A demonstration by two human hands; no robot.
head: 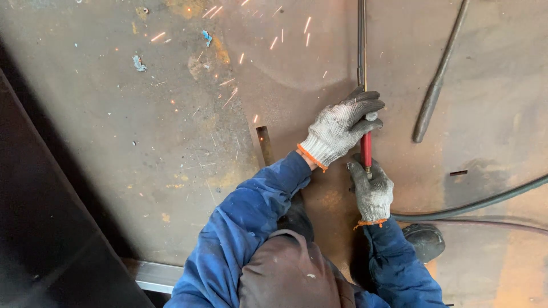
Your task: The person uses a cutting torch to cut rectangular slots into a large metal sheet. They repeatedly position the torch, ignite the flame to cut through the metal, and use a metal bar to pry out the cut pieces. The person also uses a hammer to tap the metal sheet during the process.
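Near centre, on rusty steel plate [142, 142], my left hand [341, 126] and right hand [372, 191], both gloved, clamped on red-handled torch [366, 145]. Sparks [228, 57] fly far-left. I judge: keep grip steady, hose [474, 205] slack.

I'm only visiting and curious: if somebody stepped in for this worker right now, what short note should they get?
Left hand, gloved, is wrapped around the red-handled torch at its upper grip. Right hand, gloved, holds the same handle lower down. The torch's long tube runs away across the rusty steel plate. Sparks scatter over the plate to the left. A black hose trails off to the right; a loose metal bar lies on the plate nearby. The torch tip is out of view, so how far the work has got cannot be told.
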